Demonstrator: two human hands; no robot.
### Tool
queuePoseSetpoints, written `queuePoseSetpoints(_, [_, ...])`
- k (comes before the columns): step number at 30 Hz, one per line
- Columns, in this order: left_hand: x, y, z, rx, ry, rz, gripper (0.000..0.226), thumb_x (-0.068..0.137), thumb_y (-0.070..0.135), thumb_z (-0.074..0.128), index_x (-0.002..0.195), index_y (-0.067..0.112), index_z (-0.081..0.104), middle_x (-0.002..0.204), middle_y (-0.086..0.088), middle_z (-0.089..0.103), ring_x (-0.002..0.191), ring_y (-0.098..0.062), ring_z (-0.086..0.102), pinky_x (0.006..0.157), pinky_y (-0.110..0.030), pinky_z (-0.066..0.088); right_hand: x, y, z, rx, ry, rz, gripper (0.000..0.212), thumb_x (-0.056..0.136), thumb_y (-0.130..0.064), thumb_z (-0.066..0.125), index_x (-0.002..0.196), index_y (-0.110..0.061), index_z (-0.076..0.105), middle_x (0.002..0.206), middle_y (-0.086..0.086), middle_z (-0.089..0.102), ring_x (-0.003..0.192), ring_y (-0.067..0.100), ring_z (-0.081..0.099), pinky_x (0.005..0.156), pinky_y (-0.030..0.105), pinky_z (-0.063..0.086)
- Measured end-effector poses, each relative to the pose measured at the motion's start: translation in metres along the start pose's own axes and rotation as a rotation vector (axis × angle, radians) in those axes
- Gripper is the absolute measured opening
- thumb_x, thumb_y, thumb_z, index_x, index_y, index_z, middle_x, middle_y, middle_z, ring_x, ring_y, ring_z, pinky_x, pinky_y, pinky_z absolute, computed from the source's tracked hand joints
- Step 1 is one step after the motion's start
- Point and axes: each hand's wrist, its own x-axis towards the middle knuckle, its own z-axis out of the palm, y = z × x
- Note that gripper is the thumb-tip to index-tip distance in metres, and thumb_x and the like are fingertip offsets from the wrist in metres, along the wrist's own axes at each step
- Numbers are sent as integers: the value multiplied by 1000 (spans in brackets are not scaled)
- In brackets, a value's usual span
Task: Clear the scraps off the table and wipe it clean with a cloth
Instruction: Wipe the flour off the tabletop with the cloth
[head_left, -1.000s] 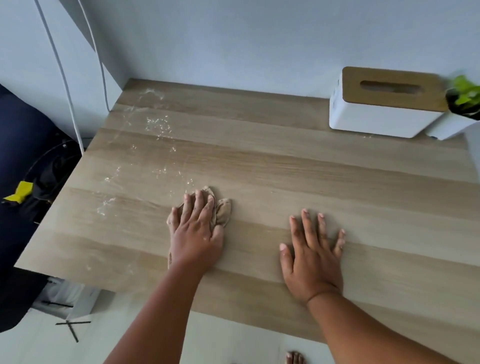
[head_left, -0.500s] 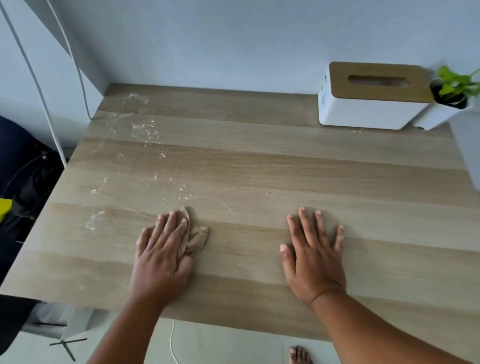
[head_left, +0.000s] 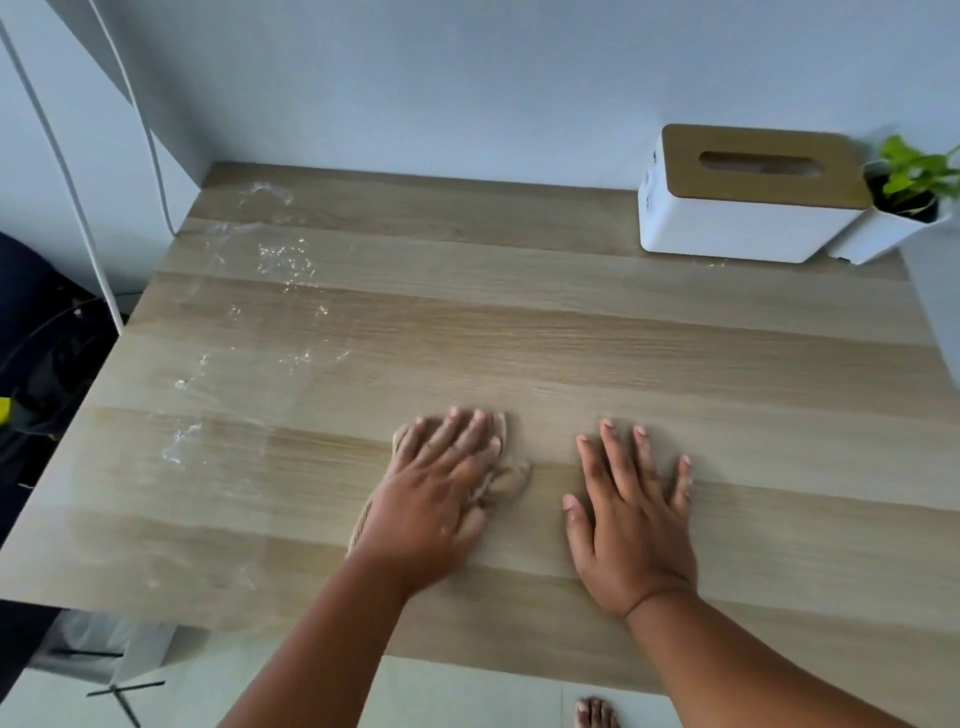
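Pale grey wall (head_left: 467, 78) behind, meeting in a corner at far left, with two white cables (head_left: 62, 171) hanging down past the table's left edge.

Wooden table (head_left: 571, 338), light oak grain in broad bands running left to right, filling most of the view. Whitish smears (head_left: 280, 260) and specks scattered over the left half, from the far left corner down toward the near edge.

White tissue box (head_left: 737, 228) with a wooden lid, at the far right against the wall. Just beside it, touching or nearly so, a small white pot (head_left: 883, 234) with a green plant.

Dark clutter on the floor at left, with a bit of yellow showing. Pale floor beyond the near edge; bare toes (head_left: 595, 712) at the bottom.

Left hand (head_left: 436, 499) flat on the table near its middle front, fingers straight and close together, pointing away and slightly right, pressing on the cloth (head_left: 506, 480). Slightly blurred.

Right hand (head_left: 631, 525) just beside, apart from the left, palm down on bare wood, fingers straight and spread, holding nothing.

Cloth beige, crumpled, mostly hidden under the left palm; folds peeking out past the fingertips and on the thumb side, a ribbed edge showing by the wrist. Long axis roughly along the hand, near-left to far-right; exact outline hard to tell.
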Motion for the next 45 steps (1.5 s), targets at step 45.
queuePoseSetpoints(45, [71,-106,-33,-85,242,-865,70,90,49,25,155,26,34,170,2,17,157,-21,7,126,-50,5,0,1,1,35,0,-3,66,99,-47,27,162,-27,23,173,-1,5,159,29,-3,121,69,6])
